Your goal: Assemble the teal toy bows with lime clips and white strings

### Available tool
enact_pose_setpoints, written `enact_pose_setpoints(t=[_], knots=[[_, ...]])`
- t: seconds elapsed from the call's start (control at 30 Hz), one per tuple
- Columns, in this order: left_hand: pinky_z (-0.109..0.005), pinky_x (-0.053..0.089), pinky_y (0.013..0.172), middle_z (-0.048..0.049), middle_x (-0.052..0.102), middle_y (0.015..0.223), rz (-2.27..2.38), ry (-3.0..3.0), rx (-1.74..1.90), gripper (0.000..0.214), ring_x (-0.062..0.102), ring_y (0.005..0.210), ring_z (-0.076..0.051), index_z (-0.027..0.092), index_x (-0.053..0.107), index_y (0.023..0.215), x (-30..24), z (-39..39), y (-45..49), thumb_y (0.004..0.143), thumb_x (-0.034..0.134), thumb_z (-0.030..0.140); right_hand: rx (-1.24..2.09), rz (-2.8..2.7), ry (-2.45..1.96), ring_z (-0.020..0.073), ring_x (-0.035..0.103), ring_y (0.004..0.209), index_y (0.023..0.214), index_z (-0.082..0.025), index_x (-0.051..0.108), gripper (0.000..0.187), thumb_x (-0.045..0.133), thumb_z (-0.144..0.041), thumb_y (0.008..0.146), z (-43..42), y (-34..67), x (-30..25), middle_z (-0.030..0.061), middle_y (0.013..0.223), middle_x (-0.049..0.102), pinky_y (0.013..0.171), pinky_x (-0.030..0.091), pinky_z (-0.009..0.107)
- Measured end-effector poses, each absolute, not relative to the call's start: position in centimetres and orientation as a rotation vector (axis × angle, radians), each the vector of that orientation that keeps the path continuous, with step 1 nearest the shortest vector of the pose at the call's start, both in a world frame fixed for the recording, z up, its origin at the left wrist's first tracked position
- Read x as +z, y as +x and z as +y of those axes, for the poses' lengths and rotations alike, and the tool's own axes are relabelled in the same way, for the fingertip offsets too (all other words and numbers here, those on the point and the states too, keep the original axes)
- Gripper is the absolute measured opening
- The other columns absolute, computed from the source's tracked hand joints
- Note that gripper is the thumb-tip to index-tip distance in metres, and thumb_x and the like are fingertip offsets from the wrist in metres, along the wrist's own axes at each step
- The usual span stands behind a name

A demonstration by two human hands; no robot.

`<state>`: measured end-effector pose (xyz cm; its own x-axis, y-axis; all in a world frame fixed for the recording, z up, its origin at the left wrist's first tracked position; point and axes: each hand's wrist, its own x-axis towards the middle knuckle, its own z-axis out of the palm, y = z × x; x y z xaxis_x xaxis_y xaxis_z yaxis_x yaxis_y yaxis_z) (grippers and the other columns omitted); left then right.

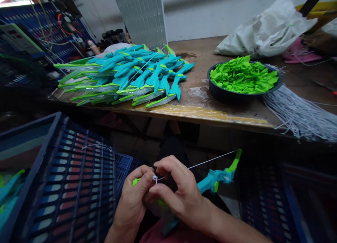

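The table (200, 65): worn, stained brown wood, its front edge bearing glossy yellow tape (210, 112). Before it, you hold a bow (206, 183) of smooth plastic strung with matt white cord (213, 158). On it: stacked bows (142, 74) of like plastic, a smooth dark bowl (234, 96) of slick plastic pieces (243, 74), matt strings (302, 113), a crinkled plastic bag (268, 32). Below it, your crate (77, 180): hard plastic lattice.

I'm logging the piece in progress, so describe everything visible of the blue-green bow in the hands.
The bow looks plastic: a turquoise middle with a green oval and a bright green tip. A pale string runs straight from that tip, passing behind the right hand, to a small loop at the left hand, which holds a green part. It slants up to the right in view, below the table's edge. The hands hide much of it.
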<state>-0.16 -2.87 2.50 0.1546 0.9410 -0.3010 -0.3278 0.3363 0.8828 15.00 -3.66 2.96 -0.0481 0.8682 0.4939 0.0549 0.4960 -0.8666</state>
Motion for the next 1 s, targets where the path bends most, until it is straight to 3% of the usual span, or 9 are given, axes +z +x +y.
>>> enact_pose_setpoints(t=[0.17, 0.33, 0.73, 1.0], knots=[[-0.013, 0.030, 0.039, 0.0050, 0.041, 0.054, 1.024, 0.738, 1.015, 0.046, 0.031, 0.044, -0.005, 0.014, 0.063, 0.072, 2.6, -2.8, 0.2, 0.074, 0.088, 0.052, 0.715, -1.611, -0.861, 0.0154, 0.059, 0.084, 0.109, -0.012, 0.068, 0.013, 0.065, -0.017, 0.097, -3.4, 15.5, 2.8, 0.0062, 0.092, 0.063, 0.073, 0.049, 0.027], [-0.014, 0.031, 0.041, 0.0057, 0.039, 0.050, 1.021, 0.745, 1.018, 0.044, 0.033, 0.043, -0.006, 0.014, 0.061, 0.072, 2.5, -3.1, 0.6, 0.080, 0.084, 0.052, 0.717, -1.667, -0.886, 0.0150, 0.058, 0.085, 0.111, -0.013, 0.068, 0.019, 0.053, -0.010, 0.100, -3.6, 15.9, 3.1, 0.0070, 0.093, 0.062, 0.072, 0.049, 0.026], [-0.015, 0.029, 0.041, 0.0058, 0.039, 0.052, 1.100, 0.789, 1.030, 0.049, 0.034, 0.043, -0.006, 0.014, 0.058, 0.071, 2.6, -3.5, 1.4, 0.079, 0.083, 0.056, 0.558, -1.590, -0.928, 0.0143, 0.055, 0.076, 0.097, -0.015, 0.062, 0.011, 0.053, -0.011, 0.096, -4.1, 15.6, 2.6, 0.0036, 0.083, 0.061, 0.066, 0.044, 0.027], [-0.017, 0.032, 0.040, 0.0054, 0.038, 0.056, 1.002, 0.852, 1.093, 0.048, 0.034, 0.041, -0.006, 0.015, 0.050, 0.064, 3.2, -2.5, 0.6, 0.085, 0.080, 0.046, 0.509, -1.667, -1.016, 0.0135, 0.049, 0.071, 0.083, -0.018, 0.051, 0.011, 0.050, -0.007, 0.086, -4.3, 18.3, 2.9, 0.0010, 0.077, 0.052, 0.062, 0.037, 0.027]])
